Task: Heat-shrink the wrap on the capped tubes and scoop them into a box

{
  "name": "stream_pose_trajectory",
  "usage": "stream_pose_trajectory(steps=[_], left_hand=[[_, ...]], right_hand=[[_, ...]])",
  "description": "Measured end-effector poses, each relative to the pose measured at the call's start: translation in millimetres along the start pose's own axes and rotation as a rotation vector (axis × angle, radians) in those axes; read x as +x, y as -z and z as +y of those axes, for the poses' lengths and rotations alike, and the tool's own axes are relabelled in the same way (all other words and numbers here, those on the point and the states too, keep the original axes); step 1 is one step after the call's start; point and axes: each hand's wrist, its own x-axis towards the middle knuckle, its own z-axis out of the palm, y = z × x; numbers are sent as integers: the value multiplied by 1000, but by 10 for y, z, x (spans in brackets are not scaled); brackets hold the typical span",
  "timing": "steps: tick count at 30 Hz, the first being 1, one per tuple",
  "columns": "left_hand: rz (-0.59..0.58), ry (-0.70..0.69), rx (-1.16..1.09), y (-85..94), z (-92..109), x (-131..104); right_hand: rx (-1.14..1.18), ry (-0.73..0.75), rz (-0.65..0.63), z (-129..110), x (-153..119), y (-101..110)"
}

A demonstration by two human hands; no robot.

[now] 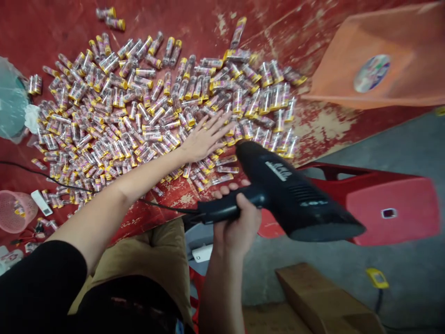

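Observation:
Many small clear tubes with yellow caps (121, 144) lie spread over the red table (194, 28). My left hand (205, 139) rests palm down on the tubes near their right part, fingers spread and pointing up and right. Wrapped round the handle of a black heat gun (295, 195) is my right hand (239, 213), at the table's front edge. The gun's nozzle points up and left, close to the fingertips of my left hand and over the tubes. A dark cord runs left from the handle, partly behind my left arm.
An orange bag (333, 60) with a round label lies at the back right. A red and pink plastic stool (392, 211) stands right of the gun. Cardboard boxes (323, 301) are on the floor at the lower right. At far left are a pink basket (17, 222) and a teal container (12, 102).

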Motion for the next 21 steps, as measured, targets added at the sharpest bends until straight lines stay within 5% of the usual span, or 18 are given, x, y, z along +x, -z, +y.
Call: stream_pose_trajectory(steps=[3, 8, 15, 18, 21], left_hand=[[-82, -55, 47, 40, -64, -35], [-162, 31, 97, 310, -100, -291], [-151, -74, 118, 30, 30, 506], [-209, -95, 124, 97, -16, 357], [-230, -87, 60, 413, -122, 148]], right_hand=[[37, 63, 2, -78, 267, -147], [19, -102, 33, -188, 209, -136], [23, 51, 124, -294, 406, -243], [14, -7, 62, -364, 545, -278], [23, -89, 6, -414, 624, -338]])
